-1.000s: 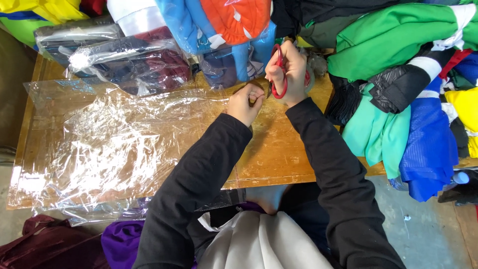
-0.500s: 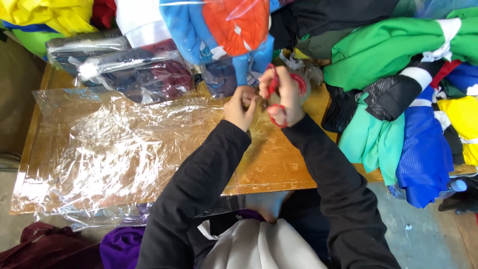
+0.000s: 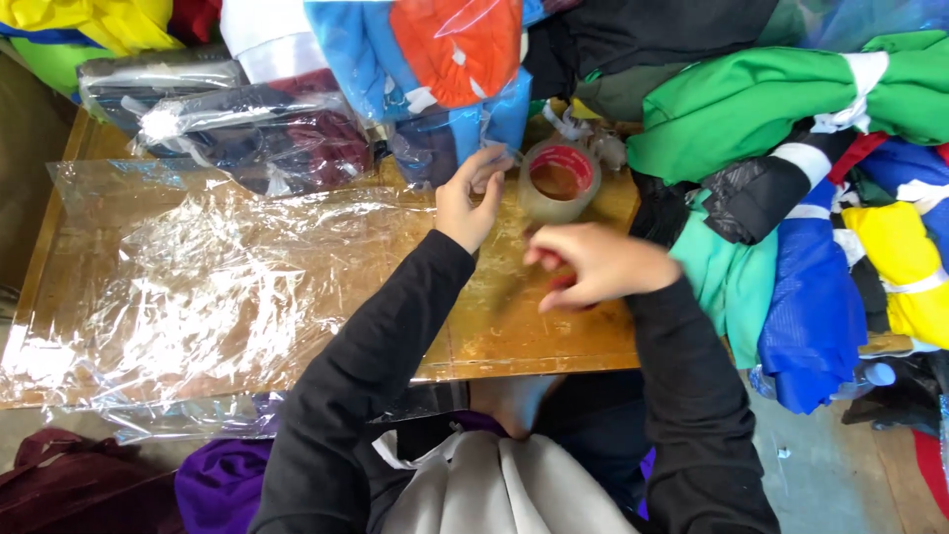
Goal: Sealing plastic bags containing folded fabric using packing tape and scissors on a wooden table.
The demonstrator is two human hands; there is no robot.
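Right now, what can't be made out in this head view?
- Red object under the right hand: mostly covered by the fingers, blurred.
- Left hand beside the tape roll: any strip pinched is too thin to see.
- Bagged garments: cut by the top edge.

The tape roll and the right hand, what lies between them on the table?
In the head view, only bare wooden table lies between the tape roll and the right hand; the left hand sits beside the roll's left.

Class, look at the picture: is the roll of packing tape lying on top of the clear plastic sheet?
No, the roll of packing tape rests on bare wooden table, right of the clear plastic sheet.
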